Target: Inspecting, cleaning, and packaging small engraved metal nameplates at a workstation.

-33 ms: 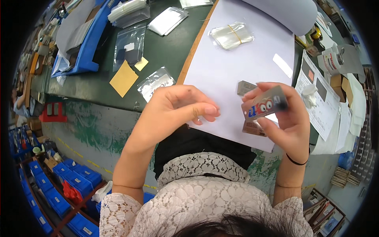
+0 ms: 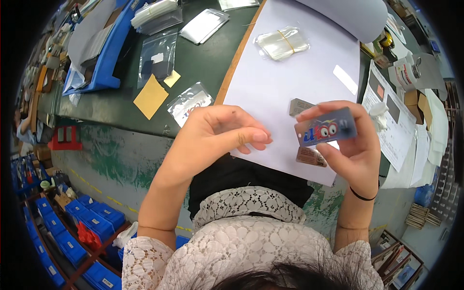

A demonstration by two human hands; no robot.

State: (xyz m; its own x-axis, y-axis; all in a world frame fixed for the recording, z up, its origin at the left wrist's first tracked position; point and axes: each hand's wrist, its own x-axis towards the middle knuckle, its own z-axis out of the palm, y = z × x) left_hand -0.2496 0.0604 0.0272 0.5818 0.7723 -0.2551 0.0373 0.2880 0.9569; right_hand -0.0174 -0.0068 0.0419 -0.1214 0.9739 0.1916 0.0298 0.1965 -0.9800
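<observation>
My right hand grips a small shiny printed card between thumb and fingers. The card is blue-grey, with colourful lettering, two cartoon eyes and a small hole at its left end. To the left, my left hand is closed, its thumb pressed toward the curled fingers; whatever is between them, if anything, is hidden. Both hands are over the near part of a white sheet. A brownish printed card lies below the held card, and a grey card stack lies beyond it, partly covered by my right fingers.
A banded bundle of clear bags lies on the sheet. Left on the green table are a yellow paper piece, plastic bags and a blue bin. Printed papers and a white bottle are at the right.
The card in my right hand has tilted slightly, and its face now looks bluer and clearer. My left hand has shifted a little to the right.
</observation>
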